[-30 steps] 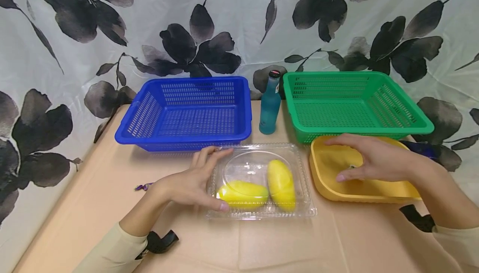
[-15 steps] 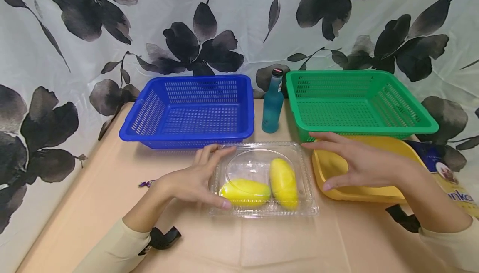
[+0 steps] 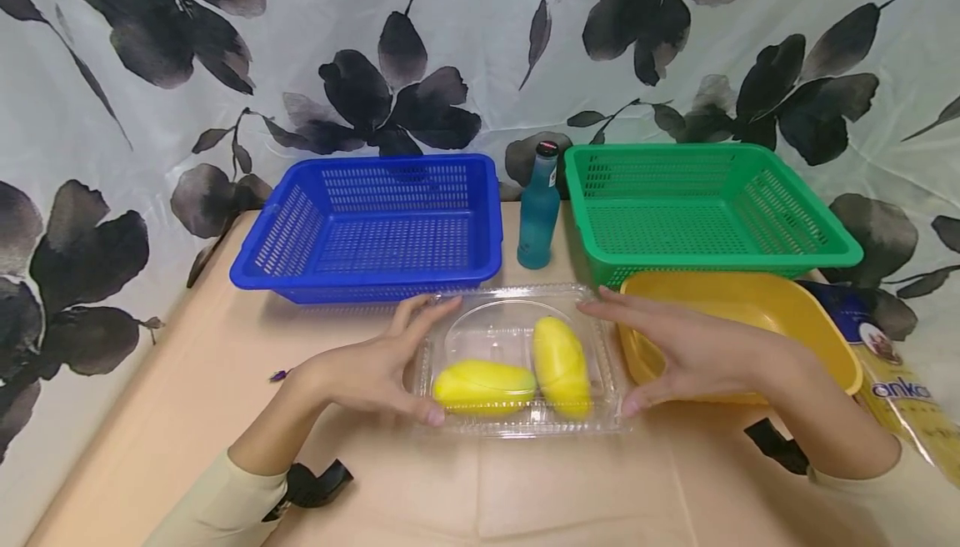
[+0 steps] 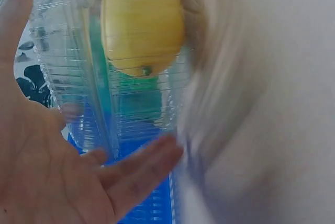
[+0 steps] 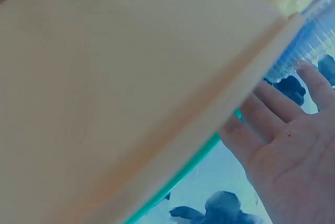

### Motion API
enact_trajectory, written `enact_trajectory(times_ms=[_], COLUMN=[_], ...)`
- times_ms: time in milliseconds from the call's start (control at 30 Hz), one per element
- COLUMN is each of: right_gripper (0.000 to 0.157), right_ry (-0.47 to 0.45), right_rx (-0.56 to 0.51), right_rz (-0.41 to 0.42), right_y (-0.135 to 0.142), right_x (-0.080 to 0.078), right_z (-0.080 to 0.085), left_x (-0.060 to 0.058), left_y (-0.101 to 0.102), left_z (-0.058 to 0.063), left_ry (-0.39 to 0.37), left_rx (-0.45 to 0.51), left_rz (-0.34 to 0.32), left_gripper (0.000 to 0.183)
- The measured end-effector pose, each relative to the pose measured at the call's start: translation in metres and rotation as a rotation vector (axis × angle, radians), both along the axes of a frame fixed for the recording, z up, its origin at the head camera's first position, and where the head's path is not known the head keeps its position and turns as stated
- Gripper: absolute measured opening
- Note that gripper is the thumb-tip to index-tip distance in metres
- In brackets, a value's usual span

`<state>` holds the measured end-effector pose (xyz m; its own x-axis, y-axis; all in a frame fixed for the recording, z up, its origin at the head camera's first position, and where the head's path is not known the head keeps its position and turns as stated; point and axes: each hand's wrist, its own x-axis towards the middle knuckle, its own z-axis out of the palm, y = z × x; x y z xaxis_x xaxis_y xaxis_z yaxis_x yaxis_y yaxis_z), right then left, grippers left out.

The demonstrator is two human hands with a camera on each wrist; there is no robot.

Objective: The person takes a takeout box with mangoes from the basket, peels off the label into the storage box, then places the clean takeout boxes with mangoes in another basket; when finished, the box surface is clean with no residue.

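Observation:
A clear plastic clamshell box (image 3: 487, 326) lies on the table with its lid down over two yellow mangoes (image 3: 486, 387), one lying sideways and one lengthwise. My left hand (image 3: 378, 372) spreads along the box's left side, thumb at the near corner and fingers at the far corner. On the right side, my right hand (image 3: 690, 355) spans the box in the same way, its fingertips right at the rim. The left wrist view shows a mango (image 4: 142, 22) through the ribbed box wall, with the left fingers extended beside it.
Behind stand a blue basket (image 3: 367, 280), a teal bottle (image 3: 537, 218) and a green basket (image 3: 720, 259). Right of the box is a yellow tray (image 3: 795, 305), partly under my right arm, with a yellow and blue printed package (image 3: 900, 388) beyond. A small purple wrapped item (image 3: 279, 375) lies at left.
My right hand has moved left, from over the yellow tray to the right side of the clamshell box. My left hand stays at the left side. The printed package shows more.

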<state>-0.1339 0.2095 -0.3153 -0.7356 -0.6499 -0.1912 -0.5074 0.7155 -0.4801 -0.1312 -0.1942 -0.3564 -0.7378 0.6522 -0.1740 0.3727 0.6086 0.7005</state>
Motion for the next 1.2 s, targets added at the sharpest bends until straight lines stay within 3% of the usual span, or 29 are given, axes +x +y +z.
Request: enact_trajectory(times_ms=[167, 533, 767, 967, 1200], right_gripper=[0.112, 0.115, 0.113, 0.111, 0.112], right_ry=[-0.018, 0.027, 0.037, 0.087, 0.142], right_rx=[-0.023, -0.012, -0.025, -0.057, -0.077], right_rz=[0.015, 0.011, 0.013, -0.018, -0.025], right_y=[-0.001, -0.002, -0.003, 0.004, 0.010], right_x=[0.000, 0.001, 0.005, 0.013, 0.019], right_z=[-0.006, -0.015, -0.018, -0.009, 0.011], left_x=[0.000, 0.004, 0.009, 0.020, 0.032], left_y=[-0.002, -0.006, -0.007, -0.003, 0.002], left_z=[0.000, 0.002, 0.009, 0.015, 0.030], left_ry=[0.022, 0.007, -0.047, -0.034, 0.063], left_rx=[0.040, 0.021, 0.039, 0.087, 0.141], left_rz=[-0.052, -0.018, 0.016, 0.058, 0.083], left_gripper=[0.136, 0.132, 0.131, 0.129, 0.128])
